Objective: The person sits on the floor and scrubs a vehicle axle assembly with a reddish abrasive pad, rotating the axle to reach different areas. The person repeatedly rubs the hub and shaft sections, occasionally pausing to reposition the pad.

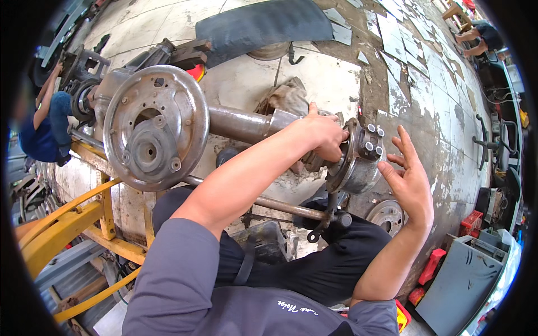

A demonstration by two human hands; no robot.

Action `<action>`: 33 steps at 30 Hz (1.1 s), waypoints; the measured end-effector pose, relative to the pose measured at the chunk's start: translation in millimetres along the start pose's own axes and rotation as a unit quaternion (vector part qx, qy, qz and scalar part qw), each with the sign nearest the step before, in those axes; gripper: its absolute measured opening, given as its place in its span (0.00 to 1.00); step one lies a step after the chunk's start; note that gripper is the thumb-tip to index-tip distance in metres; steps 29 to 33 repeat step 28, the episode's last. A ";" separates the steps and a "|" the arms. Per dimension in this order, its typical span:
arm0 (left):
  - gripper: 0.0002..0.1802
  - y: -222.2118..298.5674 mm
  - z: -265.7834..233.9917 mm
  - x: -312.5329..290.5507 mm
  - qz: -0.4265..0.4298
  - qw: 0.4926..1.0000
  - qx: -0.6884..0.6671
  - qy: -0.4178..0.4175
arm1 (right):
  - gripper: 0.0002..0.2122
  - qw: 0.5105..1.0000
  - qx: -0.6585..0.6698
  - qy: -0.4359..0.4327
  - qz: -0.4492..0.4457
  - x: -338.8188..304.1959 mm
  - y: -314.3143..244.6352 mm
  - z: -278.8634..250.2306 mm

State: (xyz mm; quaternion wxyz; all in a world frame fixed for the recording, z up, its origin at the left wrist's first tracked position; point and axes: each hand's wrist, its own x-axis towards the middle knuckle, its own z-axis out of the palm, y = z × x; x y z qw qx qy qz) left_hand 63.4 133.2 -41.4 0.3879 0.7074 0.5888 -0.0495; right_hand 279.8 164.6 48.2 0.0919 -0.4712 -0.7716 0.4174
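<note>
Reaching across a large steel axle (241,124), my left hand (325,134) curls its fingers against the back of a round metal wheel hub (358,168) at the axle's end. Some of its fingertips are hidden behind the flange. Several shiny bolt heads show on the hub's upper face. My right hand (412,179) is just right of the hub, fingers spread, with its thumb close to the rim; whether it touches is unclear. A round backing plate (190,112) sits on the axle to the left. Below runs a steel tie rod (280,206), its end beneath the hub.
A brown rag (288,96) lies behind the axle. A dark ribbed mat (263,28) covers floor farther back, near broken tiles (392,39). Yellow metal frame (61,227) stands left, beside another person (42,129). A brake disc-like plate (386,217) and grey metal box (459,280) are at right.
</note>
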 end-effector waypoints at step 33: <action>0.38 2.2 -2.6 23.8 -0.053 0.995 0.039 -0.071 | 0.40 1.000 -0.011 -0.023 0.012 -0.3 4.4 3.3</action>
